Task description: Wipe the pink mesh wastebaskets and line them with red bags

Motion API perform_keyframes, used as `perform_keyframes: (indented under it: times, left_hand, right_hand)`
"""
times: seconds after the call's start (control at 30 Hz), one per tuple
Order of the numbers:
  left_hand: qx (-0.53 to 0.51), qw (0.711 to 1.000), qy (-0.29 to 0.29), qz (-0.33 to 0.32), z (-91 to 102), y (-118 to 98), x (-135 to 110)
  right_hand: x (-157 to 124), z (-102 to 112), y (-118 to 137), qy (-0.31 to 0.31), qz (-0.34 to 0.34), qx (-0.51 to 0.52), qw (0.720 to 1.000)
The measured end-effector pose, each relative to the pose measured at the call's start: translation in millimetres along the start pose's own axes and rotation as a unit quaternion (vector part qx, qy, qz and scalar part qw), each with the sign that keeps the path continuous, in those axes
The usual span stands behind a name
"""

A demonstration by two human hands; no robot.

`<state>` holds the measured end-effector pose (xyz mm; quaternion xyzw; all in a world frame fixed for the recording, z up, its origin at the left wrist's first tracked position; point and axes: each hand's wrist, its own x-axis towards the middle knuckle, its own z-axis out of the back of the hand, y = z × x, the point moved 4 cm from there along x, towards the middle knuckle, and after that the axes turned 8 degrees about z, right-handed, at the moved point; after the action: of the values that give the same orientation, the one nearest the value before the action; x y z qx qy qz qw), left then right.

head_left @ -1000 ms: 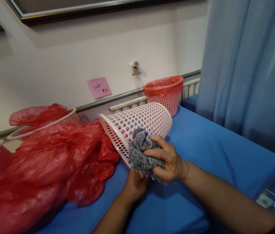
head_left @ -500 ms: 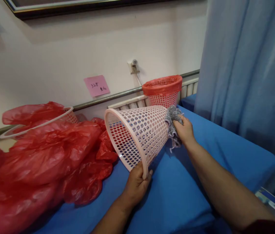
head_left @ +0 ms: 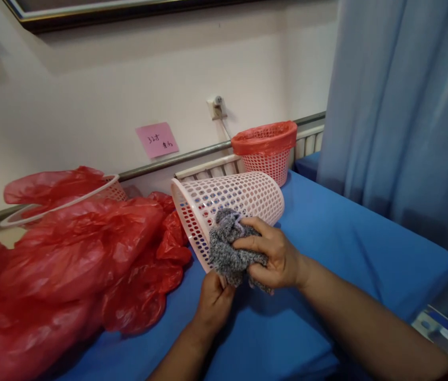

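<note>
A pale pink perforated plastic wastebasket [head_left: 243, 196] lies tilted on its side, its mouth toward the left. My left hand [head_left: 212, 301] is closed on the lower part of its rim; the fingertips are partly hidden. In my right hand [head_left: 277, 254] a crumpled grey cloth [head_left: 232, 248] is gripped and pressed against the basket's side near the rim, covering part of it. Behind stands another pink basket [head_left: 267, 161] lined with a red bag [head_left: 266, 140].
Red plastic bags [head_left: 89, 259] are heaped at the left, beside and over more baskets [head_left: 115, 188]. Blue sheeting [head_left: 367, 248] covers the surface under my hands. At the back run a rail and a radiator [head_left: 224, 168]; a blue curtain [head_left: 399, 106] hangs at the right.
My right hand has moved the cloth from the basket's base end left and toward me, to the side near the rim. My left hand stays at the rim.
</note>
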<state>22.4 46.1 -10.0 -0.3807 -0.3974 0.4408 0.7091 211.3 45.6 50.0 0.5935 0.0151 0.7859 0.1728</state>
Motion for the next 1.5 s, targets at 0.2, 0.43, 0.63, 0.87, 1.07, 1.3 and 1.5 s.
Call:
perform_keyframes:
  times: [0.2,0.43,0.63,0.87,1.07,1.3,1.5]
  left_hand:
    - [-0.009,0.999,0.03,0.014,-5.7,-4,2]
    - [0.074,0.995,0.069,-0.027,-11.5,1,6]
    - [0.084,0.993,0.084,-0.015,-7.6,5,14]
    - [0.001,0.999,-0.038,0.015,11.7,-3,9]
    - [-0.031,0.998,-0.033,0.048,5.6,1,8]
    - [-0.008,1.0,0.016,0.005,-7.8,2,5]
    - [-0.004,1.0,0.021,0.005,-9.8,1,6]
  right_hand:
    - [-28,51,-92,-0.257,-0.329,-0.156,0.895]
    - [-27,50,-93,-0.242,-0.318,-0.126,0.908]
    - [-3,0,-6,-0.03,-0.023,0.015,0.999]
    - [-2,-9,-6,0.041,-0.034,0.046,0.997]
    - [-28,24,-87,-0.188,-0.304,-0.13,0.925]
    - [-50,37,-129,-0.218,-0.395,-0.208,0.868]
    - [-48,22,-123,-0.165,-0.332,-0.221,0.902]
